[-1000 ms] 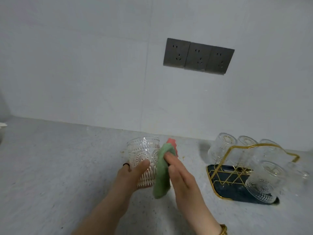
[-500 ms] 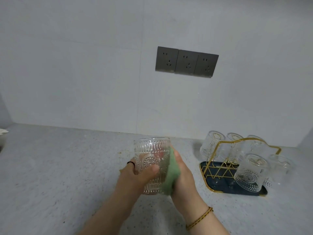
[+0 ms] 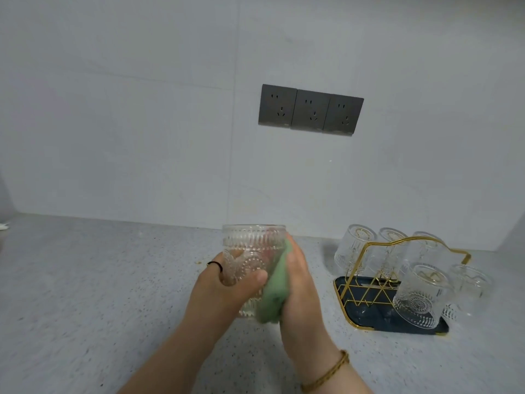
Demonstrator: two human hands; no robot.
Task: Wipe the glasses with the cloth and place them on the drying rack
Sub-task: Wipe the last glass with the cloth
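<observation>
An embossed clear glass (image 3: 250, 248) is held upright above the counter at centre. My left hand (image 3: 224, 285) grips its lower part, thumb across the front. My right hand (image 3: 298, 282) wraps a green cloth (image 3: 274, 297) against the glass's right side; a bit of pink cloth shows through the glass. To the right stands the gold wire drying rack (image 3: 366, 282) on its dark blue tray, with several glasses (image 3: 417, 297) hung upside down on its prongs.
The speckled grey counter (image 3: 99, 280) stretches left and toward me. A white tiled wall with a triple grey socket plate (image 3: 311, 110) rises behind. A small white object (image 3: 2, 226) sits at the far left edge.
My right hand went from holding the cloth beside the glass to wrapping it around the glass's right side. The view has tilted up a little.
</observation>
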